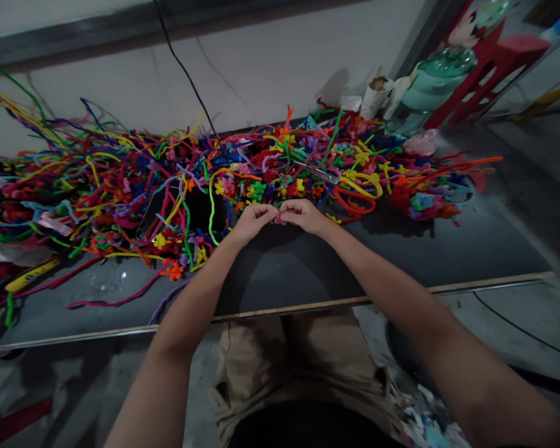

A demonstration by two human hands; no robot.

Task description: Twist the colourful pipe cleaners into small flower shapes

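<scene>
A small pink fuzzy piece [280,218] is pinched between the fingertips of both hands, over the near side of the dark table. My left hand [253,223] grips it from the left, thumb and fingers closed. From the right, my right hand [303,215] holds the same piece in a pinch. Its exact shape is partly hidden by the fingers. Just beyond the hands lies a long heap of colourful fuzzy stems [116,168] and small fuzzy flowers. Scissors [324,174] with orange and yellow loops near them rest on the heap.
A black cable [182,65] hangs down to the heap. At the back right stand a white cup [374,99] and a teal container [432,87]. A yellow marker-like object [32,275] lies at left. The table's front edge [303,307] runs before my body.
</scene>
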